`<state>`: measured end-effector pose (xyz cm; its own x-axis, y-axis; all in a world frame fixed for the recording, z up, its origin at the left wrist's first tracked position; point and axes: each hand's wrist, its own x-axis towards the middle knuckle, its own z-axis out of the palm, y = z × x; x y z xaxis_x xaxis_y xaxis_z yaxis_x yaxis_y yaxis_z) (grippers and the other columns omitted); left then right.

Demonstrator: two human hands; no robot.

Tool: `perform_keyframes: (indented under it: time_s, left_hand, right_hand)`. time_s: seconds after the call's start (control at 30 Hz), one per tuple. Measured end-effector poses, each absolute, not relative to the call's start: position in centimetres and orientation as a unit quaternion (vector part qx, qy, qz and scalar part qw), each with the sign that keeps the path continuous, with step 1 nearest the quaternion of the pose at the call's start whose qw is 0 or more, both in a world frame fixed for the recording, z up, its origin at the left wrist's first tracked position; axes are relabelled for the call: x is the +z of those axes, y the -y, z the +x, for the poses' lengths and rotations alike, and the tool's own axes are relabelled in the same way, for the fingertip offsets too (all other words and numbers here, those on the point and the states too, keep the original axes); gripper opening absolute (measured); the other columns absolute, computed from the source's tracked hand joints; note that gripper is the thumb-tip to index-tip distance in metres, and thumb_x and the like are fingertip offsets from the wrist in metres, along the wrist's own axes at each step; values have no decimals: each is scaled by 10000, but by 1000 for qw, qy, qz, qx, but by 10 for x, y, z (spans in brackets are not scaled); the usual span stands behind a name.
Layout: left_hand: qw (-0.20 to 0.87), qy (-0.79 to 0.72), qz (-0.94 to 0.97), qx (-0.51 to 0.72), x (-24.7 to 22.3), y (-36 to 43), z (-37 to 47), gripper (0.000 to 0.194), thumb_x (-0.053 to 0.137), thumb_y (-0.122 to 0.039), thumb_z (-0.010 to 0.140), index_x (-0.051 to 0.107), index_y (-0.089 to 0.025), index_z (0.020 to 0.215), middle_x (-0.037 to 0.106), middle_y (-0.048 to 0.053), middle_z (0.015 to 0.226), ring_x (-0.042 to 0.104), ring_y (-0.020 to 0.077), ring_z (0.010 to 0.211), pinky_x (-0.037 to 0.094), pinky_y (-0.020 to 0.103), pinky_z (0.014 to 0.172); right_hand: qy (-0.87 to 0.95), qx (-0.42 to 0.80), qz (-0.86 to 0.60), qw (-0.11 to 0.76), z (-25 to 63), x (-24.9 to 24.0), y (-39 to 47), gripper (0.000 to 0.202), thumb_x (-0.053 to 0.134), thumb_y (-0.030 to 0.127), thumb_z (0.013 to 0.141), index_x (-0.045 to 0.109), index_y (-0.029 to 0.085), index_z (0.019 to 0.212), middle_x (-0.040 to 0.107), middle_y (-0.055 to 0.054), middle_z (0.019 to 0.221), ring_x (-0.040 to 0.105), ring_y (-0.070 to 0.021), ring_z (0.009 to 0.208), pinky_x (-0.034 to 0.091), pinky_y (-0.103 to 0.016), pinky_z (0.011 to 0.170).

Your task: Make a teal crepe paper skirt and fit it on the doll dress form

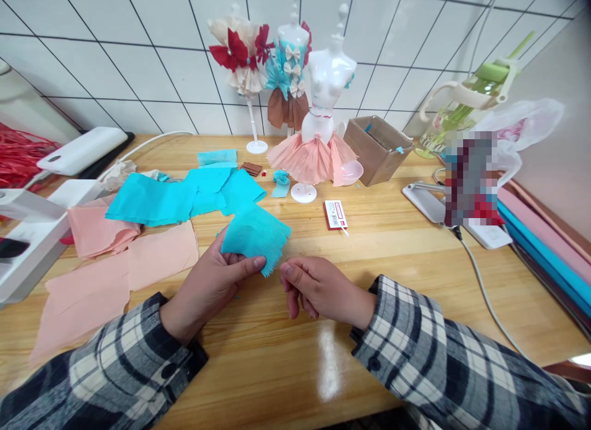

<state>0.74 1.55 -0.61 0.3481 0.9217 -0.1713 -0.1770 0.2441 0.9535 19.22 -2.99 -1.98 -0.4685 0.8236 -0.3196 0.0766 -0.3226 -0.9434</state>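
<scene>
My left hand [217,276] grips a turquoise piece of crepe paper [256,233], thumb on top and fingers underneath. The paper's right and lower edges look frayed. Just right of that frayed edge is my right hand [311,282], its thumb pressed to the curled index finger. Whatever may be in that pinch is too small or hidden to make out. More turquoise crepe paper [152,198] lies beyond my left hand, and peach crepe paper sheets [87,300] lie to its left. A white mannequin [327,79] in a peach pleated skirt [311,159] stands behind my hands.
Two dressed mannequins [252,119] [292,69] stand by the tiled wall. Right of them are a cardboard box [376,153] and a green-lidded bottle [489,91]. A small red-and-white packet [335,214] lies mid-table. A white power strip [41,251] sits at left; a cable [484,313] runs along the right.
</scene>
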Motion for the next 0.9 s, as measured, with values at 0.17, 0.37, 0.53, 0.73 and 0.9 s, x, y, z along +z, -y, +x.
perform_keyframes:
  time_s: [0.17, 0.37, 0.53, 0.73, 0.9]
  left_hand:
    - [676, -398, 468, 408, -8, -16, 7, 376, 841, -230, 623, 602, -202, 912, 650, -26, 735, 585, 140, 666, 473, 246, 640]
    - [678, -395, 463, 412, -10, -16, 8, 422, 848, -239, 610, 616, -201, 961, 663, -6, 771, 603, 167, 726, 487, 273, 685]
    - [687, -385, 458, 413, -9, -17, 9, 406, 849, -223, 614, 632, -198, 958, 680, 2, 793, 614, 176, 791, 495, 280, 741]
    - [710, -379, 452, 384, -9, -17, 7, 241, 831, -257, 651, 664, -174, 805, 694, 14, 714, 621, 170, 695, 504, 287, 704]
    - [729, -377, 429, 377, -7, -16, 7, 196, 834, -259, 647, 663, -172, 692, 687, 28, 642, 627, 190, 642, 489, 295, 624]
  right_hand:
    - [513, 687, -434, 275, 193, -22, 29, 430, 375, 579, 948, 459, 197, 769, 600, 51, 523, 405, -50, 317, 288, -162, 315]
    - [527, 674, -441, 270, 193, -21, 30, 410, 374, 544, 964, 463, 194, 769, 590, 58, 516, 393, -46, 330, 304, -170, 362]
    - [548, 655, -444, 272, 193, -21, 31, 400, 364, 501, 983, 465, 189, 754, 564, 70, 494, 405, -40, 352, 340, -169, 439]
    - [559, 647, -443, 268, 194, -20, 30, 419, 351, 515, 983, 470, 185, 754, 569, 61, 506, 416, -44, 373, 343, -171, 455]
    - [557, 651, -448, 256, 194, -17, 31, 438, 364, 560, 963, 478, 182, 773, 594, 42, 549, 424, -45, 385, 324, -166, 419]
